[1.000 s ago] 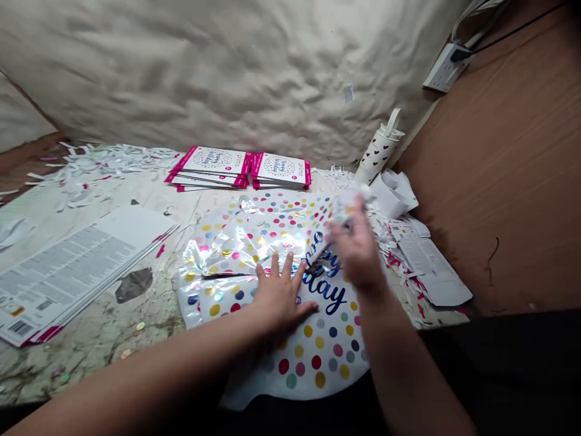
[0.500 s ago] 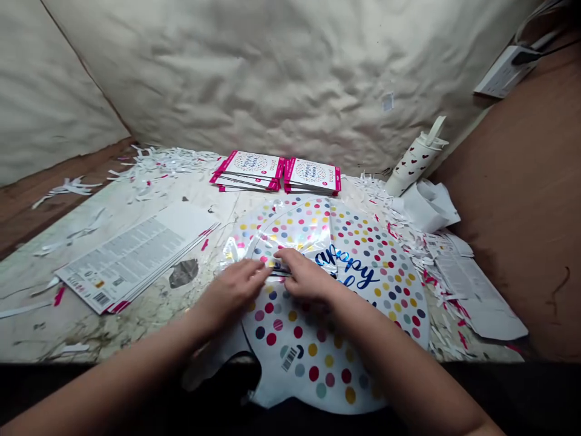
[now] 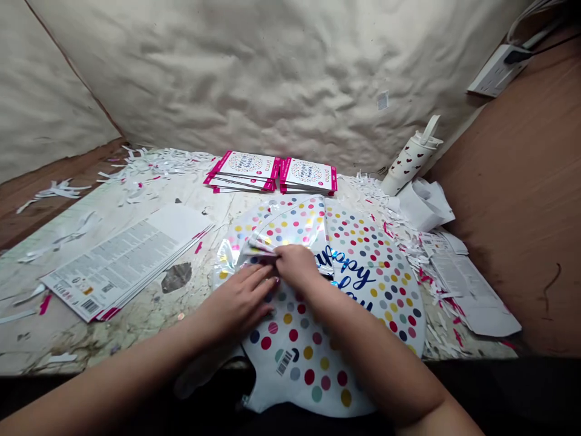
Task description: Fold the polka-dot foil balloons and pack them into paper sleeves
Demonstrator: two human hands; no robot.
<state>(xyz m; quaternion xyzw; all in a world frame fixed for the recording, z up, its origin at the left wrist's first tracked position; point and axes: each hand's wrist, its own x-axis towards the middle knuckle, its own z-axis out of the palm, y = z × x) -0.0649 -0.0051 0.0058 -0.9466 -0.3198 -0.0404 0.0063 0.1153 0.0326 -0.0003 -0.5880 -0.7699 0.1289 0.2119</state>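
Observation:
A stack of flat, uninflated foil balloons (image 3: 385,242) lies in front of me, white with coloured dots and blue script lettering. The top foil balloon (image 3: 290,224) is partly folded over itself. My right hand (image 3: 297,266) pinches a folded edge of it, lifted slightly near the middle. Beside it, my left hand (image 3: 242,300) rests on the foil with its fingers stretched out and slightly apart. The balloon's tail, near a printed barcode, hangs over the table's front edge. What lies under my right palm is hidden.
Two piles of pink-edged printed packets (image 3: 247,169) stand at the back. A stack of printed card sheets (image 3: 122,266) lies left. Paper shreds (image 3: 154,163) litter the table. At right are a heart-patterned tumbler (image 3: 411,158), a paper roll (image 3: 424,203) and more sheets (image 3: 476,297).
My right hand now grips and lifts a folded foil edge. My left hand has slid down slightly and its fingers lie flatter. The camera view has shifted a little.

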